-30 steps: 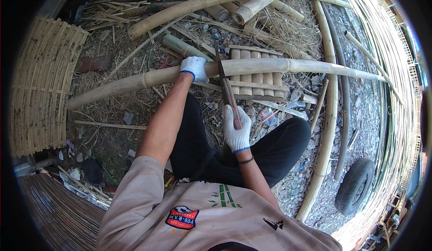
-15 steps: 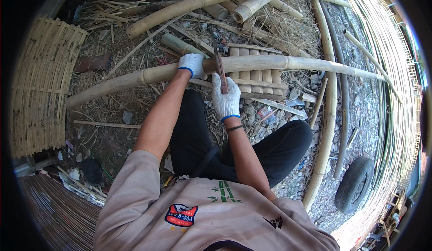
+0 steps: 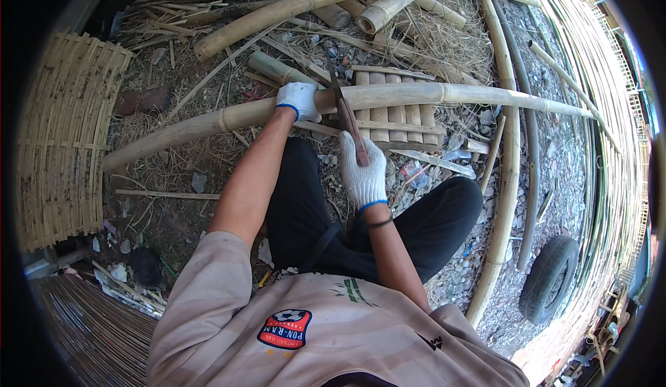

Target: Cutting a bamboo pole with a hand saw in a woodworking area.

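Observation:
A long bamboo pole [image 3: 395, 96] lies crosswise in front of me, from the lower left to the far right. My left hand [image 3: 298, 100], in a white knitted glove with a blue cuff, grips the pole just left of a saw. The wooden handle of the handsaw [image 3: 352, 125] is wrapped in my gloved right hand [image 3: 363, 165], on the near side of the pole. Its thin blade crosses the bamboo and points away from me. How deep the blade sits in the bamboo I cannot tell.
A slatted bamboo rack [image 3: 399, 120] sits beneath the pole. Thick bamboo poles [image 3: 298, 14] and straw lie beyond. On the right are a long upright-lying pole [image 3: 505, 200], a tire [image 3: 549, 279] and many thin bamboo strips. A bamboo panel [image 3: 66, 137] stands at left.
My right hand has pulled the saw toward me and a little to the right. My left hand keeps its hold on the pole, nearly unmoved.

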{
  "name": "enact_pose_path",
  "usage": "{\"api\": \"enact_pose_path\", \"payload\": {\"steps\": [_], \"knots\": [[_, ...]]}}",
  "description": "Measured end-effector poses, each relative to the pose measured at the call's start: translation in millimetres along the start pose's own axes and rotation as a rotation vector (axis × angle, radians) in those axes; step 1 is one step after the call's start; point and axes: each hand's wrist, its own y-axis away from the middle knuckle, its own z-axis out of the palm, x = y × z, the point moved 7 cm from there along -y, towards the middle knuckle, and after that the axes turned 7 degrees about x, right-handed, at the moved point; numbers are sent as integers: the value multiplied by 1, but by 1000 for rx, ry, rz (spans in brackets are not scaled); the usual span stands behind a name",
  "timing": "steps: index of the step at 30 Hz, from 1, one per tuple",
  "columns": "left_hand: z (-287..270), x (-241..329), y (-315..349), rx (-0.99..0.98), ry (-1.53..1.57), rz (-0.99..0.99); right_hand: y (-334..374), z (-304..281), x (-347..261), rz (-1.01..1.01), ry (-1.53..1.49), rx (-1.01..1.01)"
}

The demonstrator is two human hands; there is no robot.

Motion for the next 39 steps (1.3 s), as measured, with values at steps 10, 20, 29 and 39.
{"api": "enact_pose_path", "payload": {"steps": [10,20,29,39], "knots": [[5,18,-9,36,23,33,-59,21,6,-72,-68,76],[4,31,-16,14,16,26,-60,17,24,-110,-192,157],[-9,-15,11,40,25,-37,65,-30,10,115,-190,-43],[-3,-11,6,-10,28,-47,80,-41,8,78,-75,-43]]}}
